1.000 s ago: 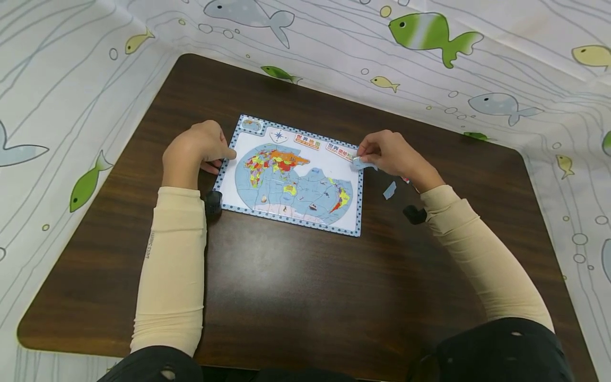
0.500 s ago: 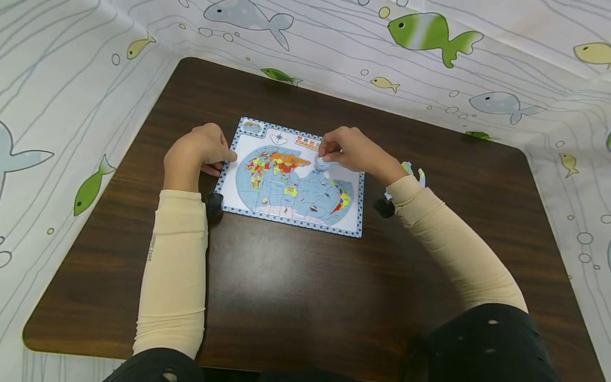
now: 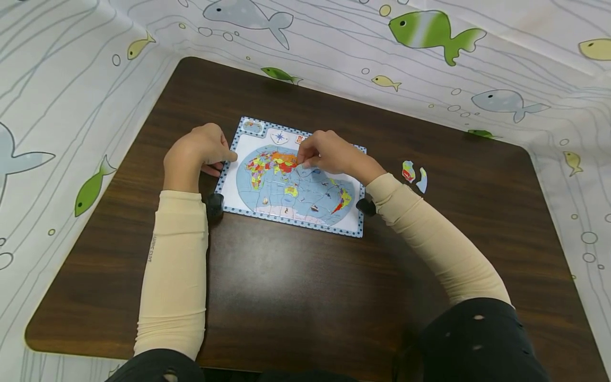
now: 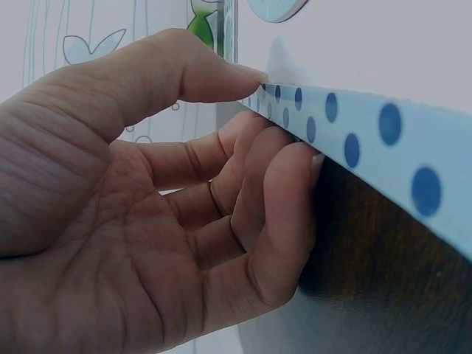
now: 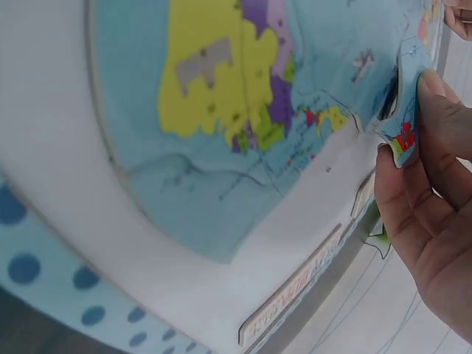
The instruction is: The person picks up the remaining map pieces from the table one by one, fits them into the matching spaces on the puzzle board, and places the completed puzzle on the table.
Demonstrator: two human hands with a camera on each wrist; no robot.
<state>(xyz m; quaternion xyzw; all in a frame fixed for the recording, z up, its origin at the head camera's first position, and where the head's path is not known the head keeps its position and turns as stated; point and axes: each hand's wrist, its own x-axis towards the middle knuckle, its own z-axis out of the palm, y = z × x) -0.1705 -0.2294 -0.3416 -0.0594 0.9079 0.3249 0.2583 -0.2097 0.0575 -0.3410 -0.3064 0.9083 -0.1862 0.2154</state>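
A world map jigsaw puzzle (image 3: 350, 223) with a blue dotted border lies on the dark wooden table. My left hand (image 3: 202, 146) holds its left edge; in the left wrist view the thumb (image 4: 221, 82) rests on the border and the other fingers curl against the edge below. Over the upper middle of the map, my right hand (image 3: 329, 152) pinches a puzzle piece. That light blue puzzle piece (image 5: 409, 96), with a small red and green patch, is tilted between thumb and fingers in the right wrist view, its lower end raised off the board. My right hand hides part of the printed title.
Two loose puzzle pieces, one multicoloured piece (image 3: 408, 171) and one pale blue piece (image 3: 422, 180), lie right of the board on the table (image 3: 305, 297). A fish-patterned sheet (image 3: 334, 42) stands behind the table and along both sides.
My right hand has carried the pinched piece leftward from the board's right edge to the map's upper middle. The two loose pieces have come into full view. My left hand stays at the edge.
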